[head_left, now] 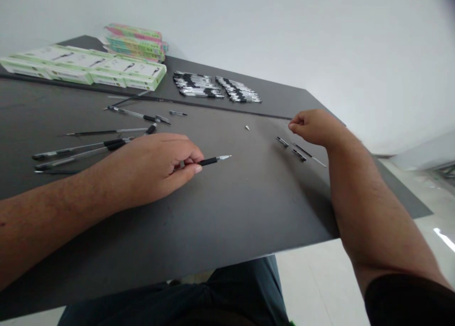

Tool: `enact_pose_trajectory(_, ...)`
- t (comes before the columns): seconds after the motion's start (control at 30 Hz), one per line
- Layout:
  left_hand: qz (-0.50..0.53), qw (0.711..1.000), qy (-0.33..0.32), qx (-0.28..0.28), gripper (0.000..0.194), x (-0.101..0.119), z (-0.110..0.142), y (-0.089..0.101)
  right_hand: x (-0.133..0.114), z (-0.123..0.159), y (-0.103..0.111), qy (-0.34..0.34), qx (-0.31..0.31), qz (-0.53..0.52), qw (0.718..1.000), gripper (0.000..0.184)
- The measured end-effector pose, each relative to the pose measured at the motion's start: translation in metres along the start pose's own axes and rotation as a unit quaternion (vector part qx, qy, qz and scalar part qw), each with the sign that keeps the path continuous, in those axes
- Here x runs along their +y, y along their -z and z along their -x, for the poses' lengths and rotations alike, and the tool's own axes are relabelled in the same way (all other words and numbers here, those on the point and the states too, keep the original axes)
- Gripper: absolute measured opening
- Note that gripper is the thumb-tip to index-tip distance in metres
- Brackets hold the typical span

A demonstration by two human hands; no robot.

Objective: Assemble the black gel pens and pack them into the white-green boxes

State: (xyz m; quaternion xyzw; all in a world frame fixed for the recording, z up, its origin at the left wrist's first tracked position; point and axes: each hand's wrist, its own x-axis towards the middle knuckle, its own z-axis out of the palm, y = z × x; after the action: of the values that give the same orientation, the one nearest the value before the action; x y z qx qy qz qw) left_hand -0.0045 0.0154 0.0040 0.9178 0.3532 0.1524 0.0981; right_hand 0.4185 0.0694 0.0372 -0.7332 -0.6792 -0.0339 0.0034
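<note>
The left hand (170,162) has its thumb and fingers clamped on a black-gripped pen (209,161), held above the gray table (227,221) with the silver conical tip pointing right. The right hand (316,126) is over the table's right side, fingers curled toward the thumb; I cannot tell whether they pinch anything. Near it lie 2 pen caps (299,155) and a pen refill (308,154). A small white cone (247,127) lies between the hands. Beyond are 2 groups of pens (239,90) and green-and-white boxes (142,75).
</note>
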Motion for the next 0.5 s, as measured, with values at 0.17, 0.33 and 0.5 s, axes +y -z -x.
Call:
enact_pose_trajectory(0.17,-0.003,1.0,-0.008,0.01,0.027,-0.002,-0.001,-0.002,0.003,-0.007,-0.008,0.028,-0.073,0.035,0.996,0.024)
enact_pose_trajectory(0.33,-0.011,1.0,-0.005,-0.002,0.032,-0.001,-0.002,-0.001,0.003,-0.006,-0.008,0.05,-0.107,0.037,0.992,0.027)
enact_pose_trajectory(0.5,-0.003,1.0,0.005,-0.001,0.028,0.0,-0.001,0.0,0.007,-0.009,-0.016,0.063,-0.142,0.032,0.987,0.026)
